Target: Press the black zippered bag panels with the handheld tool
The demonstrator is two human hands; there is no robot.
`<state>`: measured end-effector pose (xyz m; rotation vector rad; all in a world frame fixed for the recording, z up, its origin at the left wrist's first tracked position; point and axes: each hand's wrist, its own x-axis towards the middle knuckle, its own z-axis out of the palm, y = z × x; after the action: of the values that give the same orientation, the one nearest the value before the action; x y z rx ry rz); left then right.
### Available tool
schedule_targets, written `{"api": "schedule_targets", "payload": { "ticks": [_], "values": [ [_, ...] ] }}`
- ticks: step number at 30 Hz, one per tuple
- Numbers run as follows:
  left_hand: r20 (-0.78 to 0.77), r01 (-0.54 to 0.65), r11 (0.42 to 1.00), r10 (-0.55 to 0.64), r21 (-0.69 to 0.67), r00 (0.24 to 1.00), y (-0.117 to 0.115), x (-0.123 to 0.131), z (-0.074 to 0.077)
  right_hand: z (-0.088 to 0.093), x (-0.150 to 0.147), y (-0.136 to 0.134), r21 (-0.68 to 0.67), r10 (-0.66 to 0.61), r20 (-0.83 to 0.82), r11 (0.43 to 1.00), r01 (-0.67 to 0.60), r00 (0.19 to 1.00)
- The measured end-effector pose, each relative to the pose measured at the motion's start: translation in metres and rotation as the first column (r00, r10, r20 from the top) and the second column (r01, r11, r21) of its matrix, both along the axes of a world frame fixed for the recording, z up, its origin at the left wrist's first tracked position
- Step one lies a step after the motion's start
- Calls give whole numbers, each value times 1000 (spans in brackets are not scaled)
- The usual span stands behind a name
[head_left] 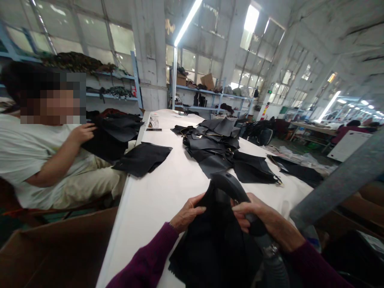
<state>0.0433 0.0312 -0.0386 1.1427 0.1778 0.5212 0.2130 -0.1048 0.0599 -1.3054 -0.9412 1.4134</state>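
A black fabric piece (207, 244) hangs over the table's near edge, its upper edge pinched between the thumb and fingers of my left hand (187, 214). My right hand (255, 214) is closed around a curved black vacuum hose handle (229, 185), from which a grey ribbed hose (273, 262) runs down. The handle's head lies across the top of the fabric. Whether my right fingers also grip the cloth, I cannot tell. Beyond my hands, a loose pile of black fabric pieces (210, 144) lies on the white table (144, 216).
At the left, a seated co-worker (60, 160) handles black fabric (115, 130). One piece (144, 158) lies at the table's left edge. A cardboard box (57, 252) stands below left. A grey metal post (339, 180) slants at the right. Loaded shelves (204, 94) line the wall.
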Motion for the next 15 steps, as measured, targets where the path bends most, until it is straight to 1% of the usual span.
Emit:
{"api": "schedule_targets", "payload": {
  "ticks": [1, 3, 4, 5, 6, 7, 8, 9, 10, 11, 12, 13, 14, 15],
  "values": [
    [-26, -38, 999, 38, -6, 999, 2, 0, -2, 2, 4, -3, 3, -23, -10, 1000, 23, 1000],
    [-101, -166, 986, 167, 16, 981, 10, -2, -6, 5, 13, -16, 4, -63, -17, 998, 64, 998],
    [-156, -235, 969, 245, 79, 957, 15, -4, -7, 6, 18, -26, -1, -85, -9, 996, 85, 996],
    [-223, -282, 938, 324, 199, 920, 20, -7, -8, 5, 24, -38, -8, -105, 8, 994, 105, 994],
    [-292, -299, 880, 415, 368, 862, 25, -10, -7, 4, 29, -52, -13, -134, 30, 991, 135, 990],
    [-343, -278, 779, 525, 562, 779, 29, -13, -5, 2, 34, -66, -25, -163, 52, 986, 164, 985],
    [-358, -197, 635, 635, 747, 685, 32, -15, -3, 0, 38, -82, -39, -189, 68, 981, 192, 980],
    [-319, -111, 461, 750, 881, 580, 34, -15, 0, -2, 40, -98, -51, -214, 73, 975, 218, 974],
    [-228, -32, 280, 837, 959, 498, 36, -12, 3, -4, 41, -113, -68, -212, 69, 974, 216, 975],
    [-167, 65, 155, 861, 986, 481, 37, -6, 4, -5, 41, -128, -67, -203, 66, 976, 208, 977],
    [-113, 121, 58, 842, 991, 527, 39, 3, 3, -6, 39, -141, -62, -175, 63, 982, 179, 983],
    [-71, 138, -16, 797, 990, 600, 41, 17, 1, -6, 36, -153, -45, -128, 67, 990, 131, 989],
    [-35, 123, -67, 731, 990, 682, 44, 35, -3, -6, 32, -162, -26, -136, 86, 990, 139, 987],
    [-37, 113, -82, 627, 990, 778, 45, 55, -8, -6, 29, -170, -7, -167, 105, 986, 168, 980]
  ]
}}
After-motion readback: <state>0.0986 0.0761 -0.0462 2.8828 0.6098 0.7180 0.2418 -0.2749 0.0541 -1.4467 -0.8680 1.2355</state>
